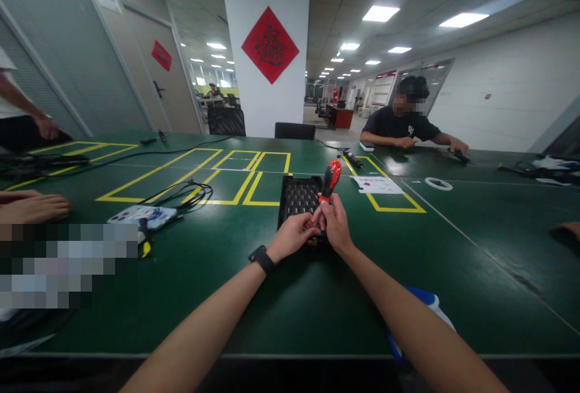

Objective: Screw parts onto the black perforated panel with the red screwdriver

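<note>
- The person's right hand (335, 224) grasps a red-and-black screwdriver (334, 175) low on its handle, the grip rising toward 1 o'clock and the lower end pointing down between the fingers
- The left hand (293, 233) comes in from 7 o'clock with its fingers curled in close to that lower end; whether they pinch the shaft, a small part or nothing, one cannot tell
- The screwdriver is over the near right part of a black case (283, 197), about its 4 o'clock, while the case lies on the green table (203, 302) at 12 o'clock from the person
- Done, as far as it shows: the case is uncovered, its rows of small metallic pieces (301, 195) are exposed, and the screwdriver is in hand
- Left, by judgement: the handling at the screwdriver's lower end looks unfinished, as both hands are gathered there; the fingers hide whether anything is fitted
- At the case's 2 o'clock, well clear of the hands, lies a white sheet (380, 185)
</note>
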`<state>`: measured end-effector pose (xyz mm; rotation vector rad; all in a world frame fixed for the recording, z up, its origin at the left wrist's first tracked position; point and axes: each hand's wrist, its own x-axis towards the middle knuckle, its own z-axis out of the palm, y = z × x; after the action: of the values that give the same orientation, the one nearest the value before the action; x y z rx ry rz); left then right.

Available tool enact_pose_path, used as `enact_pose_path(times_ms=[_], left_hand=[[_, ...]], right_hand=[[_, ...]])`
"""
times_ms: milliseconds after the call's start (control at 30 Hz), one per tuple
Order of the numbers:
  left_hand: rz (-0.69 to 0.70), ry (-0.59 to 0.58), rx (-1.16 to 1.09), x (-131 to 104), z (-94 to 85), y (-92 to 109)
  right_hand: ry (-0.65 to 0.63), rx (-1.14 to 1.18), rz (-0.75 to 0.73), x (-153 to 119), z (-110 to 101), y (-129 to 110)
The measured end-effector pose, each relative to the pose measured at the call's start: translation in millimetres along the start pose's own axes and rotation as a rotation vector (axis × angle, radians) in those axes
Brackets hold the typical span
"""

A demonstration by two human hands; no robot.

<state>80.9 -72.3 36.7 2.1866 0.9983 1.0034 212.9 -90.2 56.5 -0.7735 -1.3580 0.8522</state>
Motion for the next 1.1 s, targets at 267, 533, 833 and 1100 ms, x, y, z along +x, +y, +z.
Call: enact_pose_path(times_ms=[267,533,833,1100], left_hand=[[0.062,-0.052,-0.047,-0.1,-1.6,1.5],[0.004,0.006,0.013,0.0,0.5,-0.3],[0.045,-0.054,-0.093,-0.5,-2.0,4.7],[-0.004,0.021,-0.011,-0.3,1.3,1.1]], right_hand=[[-0.01,-0.008,0.016,1.1,-1.0,0.8],[-0.009,-0.009,0.005,0.2,0.9,0.7],[-0.018,-0.017,0.011,1.0,-1.4,3.6],[0.007,-0.021,-0.011,-0.5,1.6,-1.5]])
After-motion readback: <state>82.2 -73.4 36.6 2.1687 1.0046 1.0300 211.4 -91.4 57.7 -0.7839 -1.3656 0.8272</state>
